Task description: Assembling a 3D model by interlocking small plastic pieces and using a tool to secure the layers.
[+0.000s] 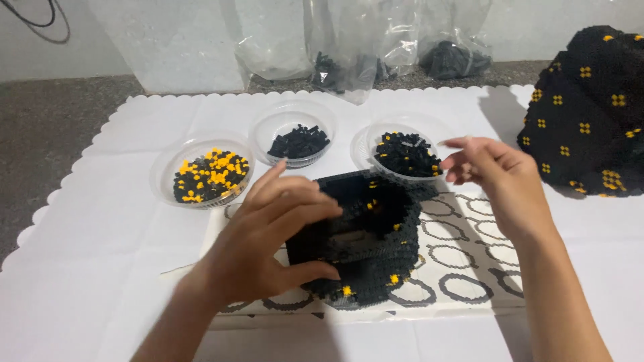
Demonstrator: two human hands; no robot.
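Your left hand (pixel 268 234) grips the hollow black model (pixel 365 241) at frame centre; squeeze harder and its walls may crumble, while your empty right hand (pixel 496 177) could tip the bowl (pixel 365 144).

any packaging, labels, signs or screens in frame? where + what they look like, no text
Clear crumpled plastic bags: back edge of the table, against the wall; transparent, some holding small black pieces.
Printed sheet with black ring outlines: flat under the black block model, white, rectangular.
No labels, signs or screens visible.
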